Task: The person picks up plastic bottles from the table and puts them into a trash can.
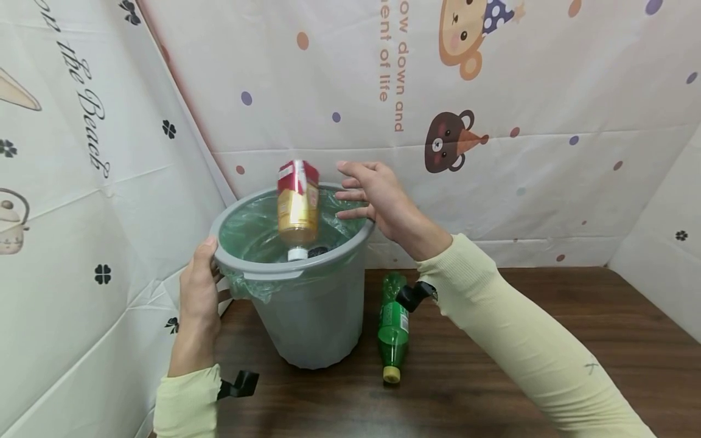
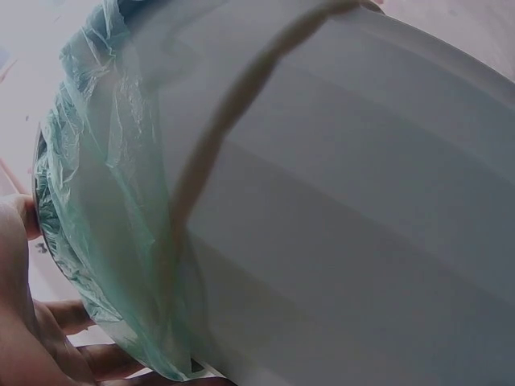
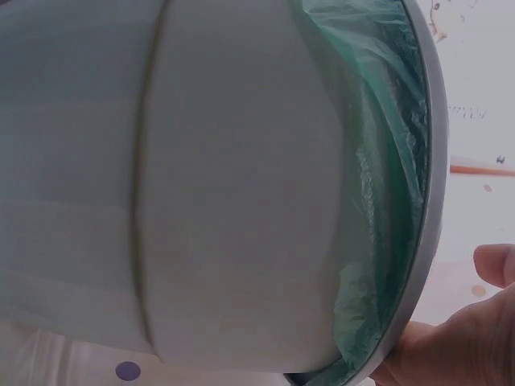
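A grey trash bin [image 1: 317, 322], lined with a thin green plastic bag [image 1: 249, 228], stands on the table. My left hand [image 1: 198, 292] holds its left side, thumb at the rim and fingers underneath; the left wrist view shows those fingers [image 2: 105, 362] beside the bag's overhang. Cap down in the bin's mouth is a plastic bottle [image 1: 298, 213] with a red and yellow label and white cap, and no hand touches it. Just right of it, over the far right rim, my right hand [image 1: 386, 198] has its fingers spread and extended. Something dark [image 1: 317, 251] shows inside the bin.
A green plastic bottle [image 1: 393, 340] with a yellow cap lies on the brown wooden table [image 1: 493, 377], right of the bin. White printed cloth [image 1: 306, 91] hangs behind and at both sides, close to the bin's back and left.
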A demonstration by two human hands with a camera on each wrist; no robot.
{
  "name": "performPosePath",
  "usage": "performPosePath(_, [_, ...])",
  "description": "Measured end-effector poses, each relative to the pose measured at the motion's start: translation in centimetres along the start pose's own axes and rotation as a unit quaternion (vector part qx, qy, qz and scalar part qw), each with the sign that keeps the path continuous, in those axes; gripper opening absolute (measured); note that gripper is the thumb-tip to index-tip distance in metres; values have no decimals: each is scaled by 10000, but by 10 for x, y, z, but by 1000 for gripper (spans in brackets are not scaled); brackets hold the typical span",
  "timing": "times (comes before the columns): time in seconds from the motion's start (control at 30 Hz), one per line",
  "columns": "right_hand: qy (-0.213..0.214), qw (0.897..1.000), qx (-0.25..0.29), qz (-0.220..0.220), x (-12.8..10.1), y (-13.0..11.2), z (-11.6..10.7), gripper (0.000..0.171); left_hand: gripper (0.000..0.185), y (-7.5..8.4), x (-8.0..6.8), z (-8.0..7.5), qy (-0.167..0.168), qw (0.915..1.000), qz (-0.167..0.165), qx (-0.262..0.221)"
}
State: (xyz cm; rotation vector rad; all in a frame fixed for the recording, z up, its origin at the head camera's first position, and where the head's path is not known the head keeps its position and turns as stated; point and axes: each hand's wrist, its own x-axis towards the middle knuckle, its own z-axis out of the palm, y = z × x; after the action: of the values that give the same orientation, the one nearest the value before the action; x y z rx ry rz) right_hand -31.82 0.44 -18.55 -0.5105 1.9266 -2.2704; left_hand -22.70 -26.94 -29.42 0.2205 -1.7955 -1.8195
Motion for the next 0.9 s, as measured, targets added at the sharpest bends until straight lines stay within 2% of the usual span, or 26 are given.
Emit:
performPosePath(0.47, [-6,10000,-22,16,0,1,-1,52,42,0,0,2,13,9999,-31,105])
performPosePath(0.9, [-100,9996,227,-160,-3,4,-5,43,39,0,-1,0,-92,9999,-64,0])
